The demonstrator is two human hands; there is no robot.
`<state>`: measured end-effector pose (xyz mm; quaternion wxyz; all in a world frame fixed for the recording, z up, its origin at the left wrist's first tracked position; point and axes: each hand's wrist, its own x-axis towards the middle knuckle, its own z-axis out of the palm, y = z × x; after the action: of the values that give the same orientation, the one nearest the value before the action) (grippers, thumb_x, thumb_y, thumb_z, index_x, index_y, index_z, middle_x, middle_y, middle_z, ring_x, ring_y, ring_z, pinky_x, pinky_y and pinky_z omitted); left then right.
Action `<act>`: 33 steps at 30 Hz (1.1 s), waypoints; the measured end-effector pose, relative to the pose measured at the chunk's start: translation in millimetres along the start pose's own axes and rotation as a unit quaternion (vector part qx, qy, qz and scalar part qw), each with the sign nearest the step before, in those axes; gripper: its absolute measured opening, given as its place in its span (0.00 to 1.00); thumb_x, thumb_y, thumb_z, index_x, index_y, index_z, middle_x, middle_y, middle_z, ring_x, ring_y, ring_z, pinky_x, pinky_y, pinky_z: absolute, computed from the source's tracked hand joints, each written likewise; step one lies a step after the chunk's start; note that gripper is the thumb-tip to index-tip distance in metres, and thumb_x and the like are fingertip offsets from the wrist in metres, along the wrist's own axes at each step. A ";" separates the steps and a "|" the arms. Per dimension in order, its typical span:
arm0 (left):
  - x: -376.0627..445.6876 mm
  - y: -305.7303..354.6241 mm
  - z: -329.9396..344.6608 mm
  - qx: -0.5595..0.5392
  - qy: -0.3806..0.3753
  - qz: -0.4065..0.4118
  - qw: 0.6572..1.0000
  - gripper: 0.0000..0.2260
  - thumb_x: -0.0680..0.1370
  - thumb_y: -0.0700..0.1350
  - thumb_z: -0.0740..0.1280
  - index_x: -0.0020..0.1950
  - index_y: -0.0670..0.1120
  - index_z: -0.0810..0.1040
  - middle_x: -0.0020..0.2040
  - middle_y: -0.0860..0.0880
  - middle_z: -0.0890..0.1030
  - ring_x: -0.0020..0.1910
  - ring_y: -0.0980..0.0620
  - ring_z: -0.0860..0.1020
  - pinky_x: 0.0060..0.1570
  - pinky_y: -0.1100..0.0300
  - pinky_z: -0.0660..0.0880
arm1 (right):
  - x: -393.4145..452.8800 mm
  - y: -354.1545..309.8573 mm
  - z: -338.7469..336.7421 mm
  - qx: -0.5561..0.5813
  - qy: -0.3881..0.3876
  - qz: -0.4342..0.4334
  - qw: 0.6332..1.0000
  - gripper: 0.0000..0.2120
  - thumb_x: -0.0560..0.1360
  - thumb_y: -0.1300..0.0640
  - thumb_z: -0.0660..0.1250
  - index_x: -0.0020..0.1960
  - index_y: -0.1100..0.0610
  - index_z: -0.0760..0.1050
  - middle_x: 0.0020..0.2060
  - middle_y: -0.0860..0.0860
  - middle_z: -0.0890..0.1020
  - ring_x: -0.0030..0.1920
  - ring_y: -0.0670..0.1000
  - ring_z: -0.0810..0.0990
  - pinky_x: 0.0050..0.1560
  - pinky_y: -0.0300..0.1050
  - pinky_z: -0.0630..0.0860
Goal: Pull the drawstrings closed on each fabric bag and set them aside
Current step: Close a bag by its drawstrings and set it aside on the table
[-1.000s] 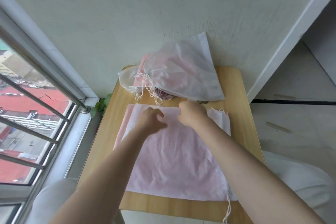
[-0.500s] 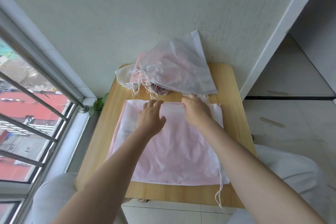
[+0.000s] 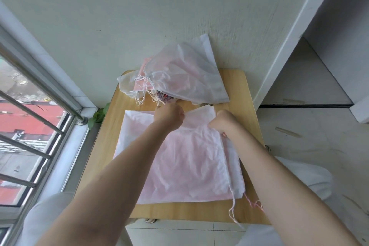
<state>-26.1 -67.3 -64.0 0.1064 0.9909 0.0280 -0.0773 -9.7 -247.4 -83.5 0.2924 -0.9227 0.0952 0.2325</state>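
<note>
A flat pile of thin pink and white fabric bags (image 3: pixel 185 166) lies on the small wooden table (image 3: pixel 249 110). My left hand (image 3: pixel 167 116) grips the far edge of the top bag near its middle. My right hand (image 3: pixel 222 122) grips the same bag at its far right corner, and that edge is lifted off the pile. Loose drawstrings (image 3: pixel 232 205) trail off the pile's near right corner. At the back of the table sits a heap of bags with their necks gathered (image 3: pixel 179 78), strings bunched at its left.
The table stands against a white wall, with a barred window (image 3: pixel 36 126) at the left and a white pillar (image 3: pixel 289 46) at the right. A small green plant (image 3: pixel 97 116) sits at the sill corner. My knees flank the table's near edge.
Both hands went from lying on the top bag's far edge to gripping it. The right hand moved right to the corner, and the edge has risen off the pile.
</note>
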 end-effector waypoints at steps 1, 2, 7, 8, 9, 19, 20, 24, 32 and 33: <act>-1.9 -1.8 -1.0 -0.009 -0.009 -0.009 1.000 0.11 0.79 0.47 0.62 0.52 0.48 0.84 0.50 0.48 0.83 0.54 0.45 0.78 0.60 0.53 0.69 | 1.4 1.0 0.6 -0.011 -0.004 0.007 1.000 0.07 0.71 0.64 0.63 0.36 0.58 0.67 0.31 0.52 0.71 0.31 0.49 0.67 0.33 0.36 0.50; -3.8 -4.4 -2.2 -0.017 -0.019 -0.015 1.000 0.11 0.79 0.47 0.62 0.51 0.48 0.84 0.49 0.49 0.83 0.53 0.45 0.78 0.58 0.53 0.71 | 2.5 -0.3 1.1 -0.008 0.003 0.010 1.000 0.05 0.71 0.64 0.63 0.37 0.59 0.69 0.30 0.54 0.74 0.32 0.51 0.70 0.33 0.36 0.50; -10.9 -15.5 -3.7 -0.107 -0.108 -0.040 0.988 0.09 0.78 0.44 0.66 0.52 0.43 0.85 0.44 0.49 0.84 0.44 0.51 0.81 0.48 0.59 0.78 | 7.4 -20.7 1.1 -0.015 0.061 -0.029 0.998 0.16 0.77 0.64 0.60 0.63 0.62 0.74 0.54 0.60 0.82 0.55 0.60 0.81 0.52 0.46 0.71; -11.9 -16.3 -4.1 -0.164 -0.129 -0.057 0.976 0.08 0.78 0.41 0.67 0.52 0.41 0.85 0.39 0.51 0.84 0.37 0.56 0.80 0.43 0.62 0.79 | 5.7 -27.8 1.7 -0.027 0.076 -0.044 0.996 0.17 0.81 0.59 0.56 0.67 0.61 0.72 0.61 0.59 0.78 0.61 0.61 0.78 0.57 0.49 0.72; -14.0 -16.0 -6.0 -0.211 -0.149 -0.077 0.963 0.07 0.77 0.39 0.68 0.51 0.39 0.84 0.35 0.53 0.83 0.33 0.58 0.79 0.37 0.66 0.78 | 3.1 -35.2 1.6 -0.054 0.090 -0.064 0.992 0.18 0.83 0.56 0.53 0.68 0.61 0.71 0.64 0.60 0.76 0.64 0.62 0.75 0.60 0.51 0.71; -29.7 -46.3 -9.3 -0.592 -0.182 -0.208 0.757 0.16 0.77 0.56 0.66 0.53 0.45 0.80 0.46 0.47 0.82 0.45 0.49 0.80 0.50 0.54 0.77 | -14.8 -79.4 35.5 -0.277 0.076 -0.298 0.910 0.18 0.78 0.64 0.56 0.66 0.61 0.72 0.63 0.59 0.73 0.65 0.61 0.70 0.63 0.53 0.69; -30.0 -50.1 -7.7 -0.606 -0.154 -0.229 0.746 0.15 0.77 0.57 0.66 0.51 0.45 0.80 0.43 0.48 0.82 0.43 0.50 0.80 0.48 0.55 0.77 | -17.5 -82.5 42.1 -0.292 0.076 -0.313 0.900 0.18 0.78 0.64 0.56 0.66 0.60 0.72 0.63 0.59 0.73 0.65 0.61 0.70 0.63 0.52 0.69; -37.6 -70.2 -5.1 -0.648 -0.033 -0.231 0.725 0.07 0.78 0.46 0.68 0.44 0.45 0.82 0.37 0.50 0.82 0.39 0.51 0.79 0.41 0.60 0.75 | -28.6 -92.0 67.9 -0.334 0.062 -0.345 0.875 0.18 0.78 0.64 0.54 0.65 0.59 0.73 0.62 0.59 0.72 0.65 0.60 0.69 0.61 0.52 0.69; -45.1 -94.3 -28.6 -0.465 0.100 -0.163 0.864 0.09 0.78 0.43 0.63 0.44 0.43 0.82 0.34 0.49 0.82 0.29 0.52 0.74 0.33 0.63 0.71 | -39.7 -107.3 118.9 -0.232 -0.010 -0.353 0.907 0.20 0.78 0.65 0.53 0.70 0.58 0.60 0.61 0.58 0.67 0.55 0.60 0.77 0.45 0.49 0.69; -42.9 -96.1 -29.3 -0.395 0.090 -0.156 0.901 0.09 0.77 0.43 0.63 0.43 0.43 0.82 0.33 0.50 0.82 0.29 0.52 0.75 0.32 0.62 0.72 | -38.9 -106.1 120.2 -0.202 -0.020 -0.356 0.912 0.22 0.77 0.66 0.54 0.71 0.58 0.59 0.63 0.59 0.65 0.54 0.62 0.78 0.42 0.48 0.68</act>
<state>-71.0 31.1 -48.7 0.4731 0.8531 0.2197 0.0136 -55.5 -89.6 -98.7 0.1650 -0.9301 -0.2942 0.1454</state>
